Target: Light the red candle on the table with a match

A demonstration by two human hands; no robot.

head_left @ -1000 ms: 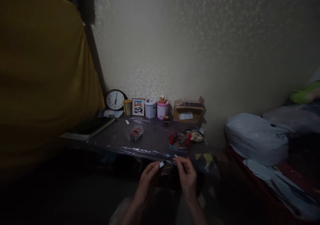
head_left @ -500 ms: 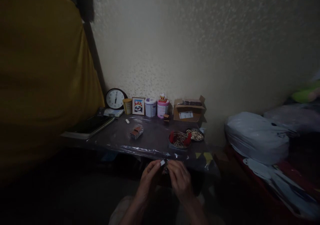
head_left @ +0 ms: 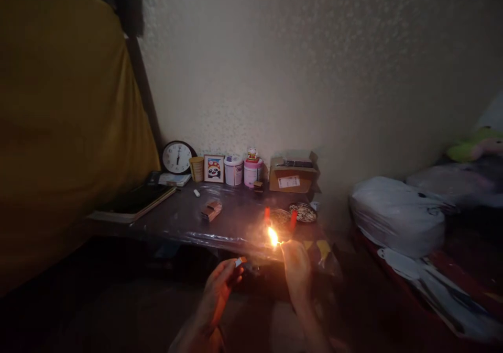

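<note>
A burning match (head_left: 280, 243) is pinched in my right hand (head_left: 296, 261), its bright flame pointing up and to the left near the table's front edge. Lower and to the left, my left hand (head_left: 222, 279) grips a small matchbox (head_left: 240, 261) between thumb and fingers. Just beyond the flame, two red candles (head_left: 293, 220) stand upright at a round dish (head_left: 280, 217), one at its left and one at its right. No flame shows on either candle. A second round dish (head_left: 303, 212), holding pale thin pieces, sits behind to the right.
A plastic-covered table (head_left: 239, 206) carries a wrapped brown stack (head_left: 211, 210) and a small white object (head_left: 196, 192). Along the wall stand a clock (head_left: 178, 157), a panda picture (head_left: 214, 168), two tubs (head_left: 233, 171) and a cardboard box (head_left: 293, 175). White bags (head_left: 396, 214) lie at right.
A match flame has appeared and lights up the scene. My right hand has moved forward and right toward the candles; my left hand has moved left and slightly down with the matchbox.
</note>
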